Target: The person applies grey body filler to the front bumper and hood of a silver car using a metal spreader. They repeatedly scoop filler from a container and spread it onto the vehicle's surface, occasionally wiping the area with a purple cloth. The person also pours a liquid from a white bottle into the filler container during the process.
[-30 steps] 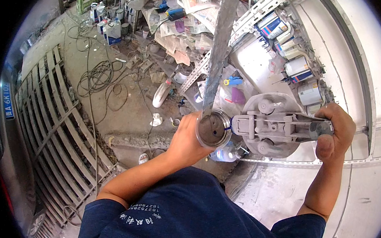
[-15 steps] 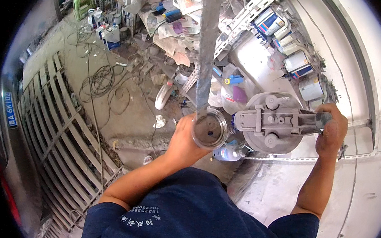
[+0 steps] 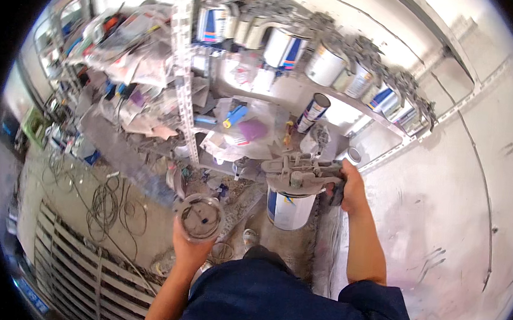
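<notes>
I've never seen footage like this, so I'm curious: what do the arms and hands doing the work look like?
They're human: the left hand and right hand wear no gloves, and no watch or cable shows on the bare forearms. The right sleeve is short, plain and dark navy, matching the shirt.

Workshop, a paint one by the look of it. Far side's a perforated metal rack w/ a row of tins, mostly white & blue, under grimy stirrer lids. Far left, heaped paper sheets etc. Near left, dirty flr w/ coiled cables & slatted grating. Smudged wall on right.
</notes>
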`<state>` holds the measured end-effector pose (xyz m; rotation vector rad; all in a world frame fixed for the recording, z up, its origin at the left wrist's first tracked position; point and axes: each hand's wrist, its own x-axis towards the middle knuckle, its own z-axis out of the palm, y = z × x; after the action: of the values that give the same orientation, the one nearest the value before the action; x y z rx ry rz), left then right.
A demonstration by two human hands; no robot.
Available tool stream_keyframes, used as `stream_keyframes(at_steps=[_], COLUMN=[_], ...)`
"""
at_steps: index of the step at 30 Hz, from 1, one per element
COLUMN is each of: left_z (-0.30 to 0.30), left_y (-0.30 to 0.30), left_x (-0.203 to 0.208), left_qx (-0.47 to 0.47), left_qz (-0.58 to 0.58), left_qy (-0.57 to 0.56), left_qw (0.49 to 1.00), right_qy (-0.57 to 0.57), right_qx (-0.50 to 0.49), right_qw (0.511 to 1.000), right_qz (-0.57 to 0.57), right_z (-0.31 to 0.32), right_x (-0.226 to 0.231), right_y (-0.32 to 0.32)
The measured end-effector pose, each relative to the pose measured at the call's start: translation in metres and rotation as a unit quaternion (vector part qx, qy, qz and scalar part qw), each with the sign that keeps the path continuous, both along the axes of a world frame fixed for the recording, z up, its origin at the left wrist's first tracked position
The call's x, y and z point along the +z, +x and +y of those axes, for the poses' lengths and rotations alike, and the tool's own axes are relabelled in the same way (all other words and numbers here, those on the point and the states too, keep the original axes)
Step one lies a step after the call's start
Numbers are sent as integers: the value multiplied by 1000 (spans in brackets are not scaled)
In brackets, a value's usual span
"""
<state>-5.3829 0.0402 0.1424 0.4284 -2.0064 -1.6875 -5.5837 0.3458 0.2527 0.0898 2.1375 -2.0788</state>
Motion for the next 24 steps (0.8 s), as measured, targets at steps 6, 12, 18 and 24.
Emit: stream_keyframes(at_steps=[6,12,18,24], left_z=[18,30,55,61], left_y=[-33,-45,-52,-54], left_x=[-39,-68,-54,-58], left_qx=[72,145,209,220], left_qz=[-24,-90,-81,-27], left_qy=[-55,-123,-71,-43], left_qw=[996,978,972,974], right_qy=[-113,-172,-266,-247], right_qx=[-92,-192,-264,-246], right_qw=[979,952,920,920], right_qz=[-139,-168,-115,-181], right_z=[97,166,216,228], right_x=[-87,-179,-247,-322], right_y=[-40,-126,-228,-301])
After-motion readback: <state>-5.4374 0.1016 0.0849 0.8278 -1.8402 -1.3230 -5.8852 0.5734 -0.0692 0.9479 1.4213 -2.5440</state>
